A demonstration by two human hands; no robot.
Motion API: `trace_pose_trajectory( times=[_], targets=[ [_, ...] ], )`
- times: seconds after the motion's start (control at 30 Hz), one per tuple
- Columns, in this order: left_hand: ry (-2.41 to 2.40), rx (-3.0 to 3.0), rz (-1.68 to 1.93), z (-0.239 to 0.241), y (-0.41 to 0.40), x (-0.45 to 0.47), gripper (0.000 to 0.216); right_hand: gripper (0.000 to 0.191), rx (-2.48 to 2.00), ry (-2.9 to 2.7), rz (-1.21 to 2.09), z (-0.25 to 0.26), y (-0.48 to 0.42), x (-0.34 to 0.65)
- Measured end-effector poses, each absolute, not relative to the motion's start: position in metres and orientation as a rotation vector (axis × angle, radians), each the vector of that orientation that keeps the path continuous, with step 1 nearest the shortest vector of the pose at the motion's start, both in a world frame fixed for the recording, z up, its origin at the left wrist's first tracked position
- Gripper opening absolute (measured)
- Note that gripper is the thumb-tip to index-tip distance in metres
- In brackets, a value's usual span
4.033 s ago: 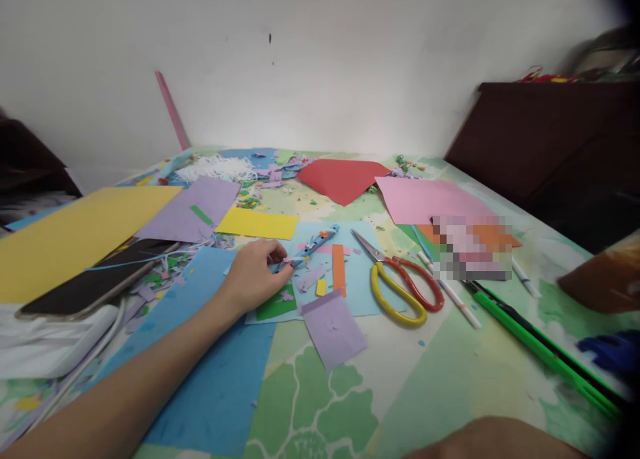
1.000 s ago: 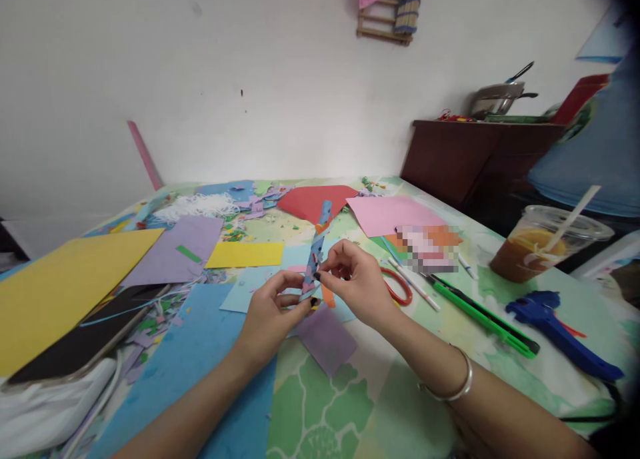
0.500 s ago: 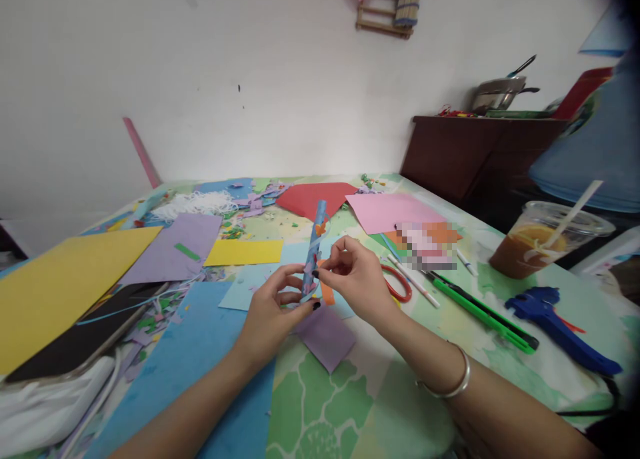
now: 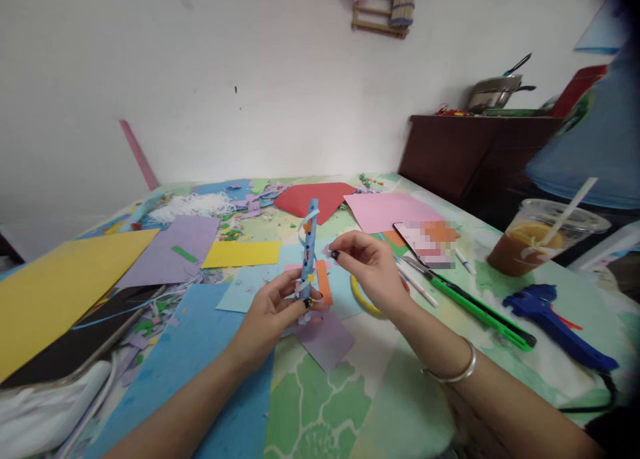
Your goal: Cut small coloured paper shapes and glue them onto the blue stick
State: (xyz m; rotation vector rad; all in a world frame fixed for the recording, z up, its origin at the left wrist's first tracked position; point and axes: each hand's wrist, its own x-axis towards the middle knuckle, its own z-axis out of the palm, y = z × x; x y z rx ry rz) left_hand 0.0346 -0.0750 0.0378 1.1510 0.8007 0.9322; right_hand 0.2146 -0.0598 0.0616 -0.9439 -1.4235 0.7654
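Note:
My left hand (image 4: pixel 270 312) grips the lower end of a blue decorated stick (image 4: pixel 309 246) and holds it upright over the table. Small coloured paper bits and a curl of pale blue strip cling to the stick. My right hand (image 4: pixel 367 266), with a silver bangle on its wrist, is a little to the right of the stick. Its thumb and forefinger pinch a tiny lilac paper flower (image 4: pixel 327 251). An orange paper strip (image 4: pixel 323 282) and a lilac paper square (image 4: pixel 325 339) lie on the table under my hands.
Coloured paper sheets cover the table: yellow (image 4: pixel 55 286), lilac (image 4: pixel 170 249), red (image 4: pixel 315 198), pink (image 4: pixel 387 209), blue (image 4: pixel 200 352). Scissors (image 4: pixel 367 299) lie behind my right hand. A green cutter (image 4: pixel 480 312), a blue glue gun (image 4: pixel 555 319) and an iced drink cup (image 4: pixel 540 236) stand at right. A phone (image 4: pixel 75 339) lies at left.
My right hand has drawn away from the stick to the right, now pinching a small lilac flower. The left hand has tipped the stick more upright.

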Motion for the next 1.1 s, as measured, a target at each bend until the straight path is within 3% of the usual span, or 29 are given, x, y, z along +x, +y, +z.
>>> trace_pose_trajectory(
  times=[1.1],
  targets=[
    [0.694, 1.287, 0.920, 0.029, -0.080, 0.036, 0.036, 0.010, -0.705, -1.228, 1.065, 0.049, -0.052, 0.213]
  ],
)
